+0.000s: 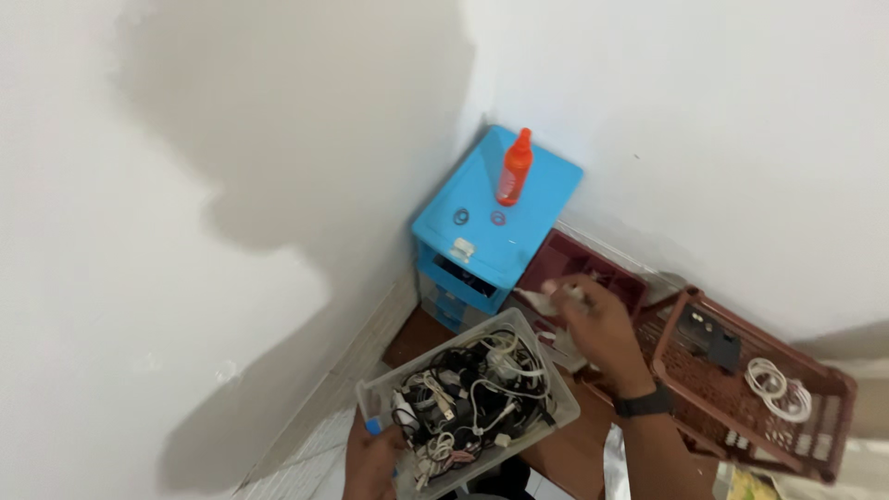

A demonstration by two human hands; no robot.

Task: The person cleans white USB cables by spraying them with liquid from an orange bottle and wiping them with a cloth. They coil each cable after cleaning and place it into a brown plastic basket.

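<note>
my right hand (593,324) is curled around something small and pale, a bit of cable or plug (546,298) pinched at the fingertips; motion blur hides exactly what it is. it hangs just above the far corner of the clear plastic bin (556,393), so i judge the piece belongs with that heap. a black watch (645,404) sits on the wrist.

my left hand (370,458) grips the near end of that bin from below, fingers closed on the rim, which keeps the bin tilted toward me and leaves the other hand free to pick. the bin is packed with tangled cables and chargers (468,398), black and white mixed.

to the right of the bin a brown slotted basket (750,393) leans at an angle, holding a coiled white cable (776,385) and a dark flat device (711,339). beyond the bin, a second dark-red crate (579,264) lies on the floor. behind that, a blue plastic drawer unit (495,218) fills the wall corner, with an orange bottle (514,168) upright on top.
</note>
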